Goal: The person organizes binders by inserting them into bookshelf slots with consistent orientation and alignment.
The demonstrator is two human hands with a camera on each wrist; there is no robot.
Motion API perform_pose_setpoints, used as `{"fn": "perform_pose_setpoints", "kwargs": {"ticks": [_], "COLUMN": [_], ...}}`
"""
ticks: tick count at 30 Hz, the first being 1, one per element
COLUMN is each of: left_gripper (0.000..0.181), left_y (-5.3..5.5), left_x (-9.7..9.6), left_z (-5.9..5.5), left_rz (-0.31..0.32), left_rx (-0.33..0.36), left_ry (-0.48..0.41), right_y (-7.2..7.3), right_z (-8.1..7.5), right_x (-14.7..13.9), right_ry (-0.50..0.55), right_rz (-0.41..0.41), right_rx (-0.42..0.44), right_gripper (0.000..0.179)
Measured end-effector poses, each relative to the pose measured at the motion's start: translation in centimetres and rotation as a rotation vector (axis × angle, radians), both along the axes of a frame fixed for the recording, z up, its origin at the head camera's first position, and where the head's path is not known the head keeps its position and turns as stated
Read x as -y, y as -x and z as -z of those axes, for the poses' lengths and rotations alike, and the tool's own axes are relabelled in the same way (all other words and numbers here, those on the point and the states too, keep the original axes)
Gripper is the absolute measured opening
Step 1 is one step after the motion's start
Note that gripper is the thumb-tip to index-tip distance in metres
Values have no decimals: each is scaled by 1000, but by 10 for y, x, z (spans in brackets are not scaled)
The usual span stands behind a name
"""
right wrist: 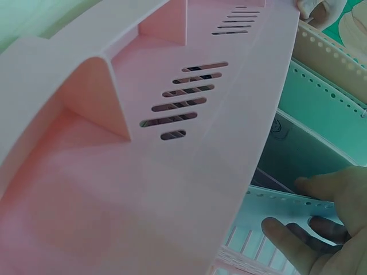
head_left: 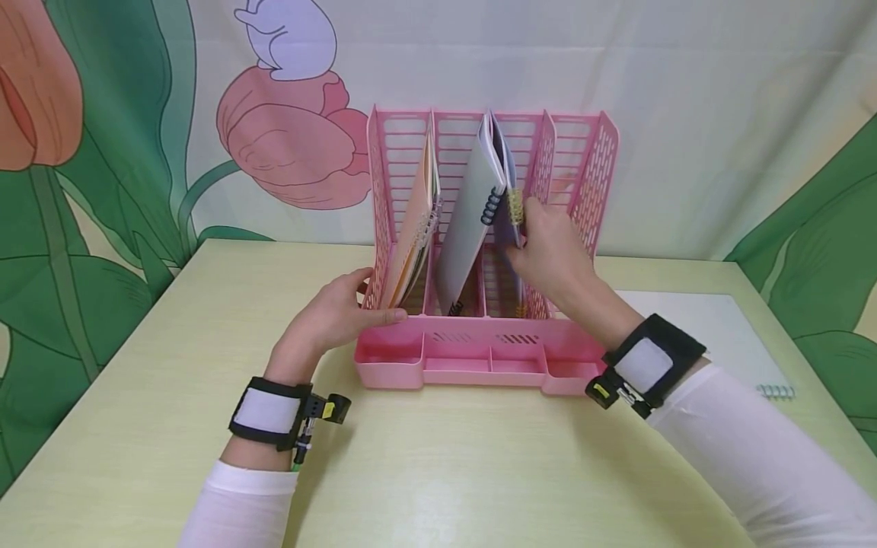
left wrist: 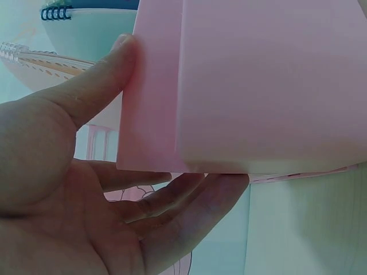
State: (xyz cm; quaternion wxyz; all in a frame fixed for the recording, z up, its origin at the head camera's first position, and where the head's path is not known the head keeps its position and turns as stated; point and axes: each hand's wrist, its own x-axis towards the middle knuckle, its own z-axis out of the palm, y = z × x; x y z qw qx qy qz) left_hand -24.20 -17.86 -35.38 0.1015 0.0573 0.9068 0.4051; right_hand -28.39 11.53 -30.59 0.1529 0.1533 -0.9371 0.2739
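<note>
A pink slotted file organizer [head_left: 452,378] stands on the table, small open trays along its front. My left hand [head_left: 332,313] grips its left end, thumb over the front ledge and fingers behind the side wall; the left wrist view shows this hand [left wrist: 109,200] around the pink edge. With my right hand [head_left: 556,255] I pinch a bluish notebook with a yellow coil [head_left: 515,207], upright in a slot right of centre. In the right wrist view, thumb and fingers straddle its punched edge [right wrist: 292,198]. A grey notebook with a black coil [head_left: 469,228] leans beside it.
Several coil-bound notebooks [head_left: 413,240] tilt in the leftmost slot. A white spiral notebook [head_left: 712,335] lies flat on the table [head_left: 438,472] at the right, partly behind my right forearm. A printed curtain [head_left: 651,152] hangs behind the table.
</note>
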Motion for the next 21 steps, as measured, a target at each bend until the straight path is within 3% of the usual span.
{"fn": "perform_pose_setpoints", "kwargs": {"ticks": [9, 21], "left_gripper": [91, 92], "left_y": [0, 1], "left_x": [0, 0], "left_z": [0, -1], "left_rz": [1, 1], "left_rx": [8, 11], "left_ry": [-8, -8], "right_y": [-2, -12], "right_z": [1, 3], "right_x": [-4, -16], "right_ry": [-44, 0], "right_rz": [-8, -38], "right_rx": [34, 82], "right_gripper": [48, 61]}}
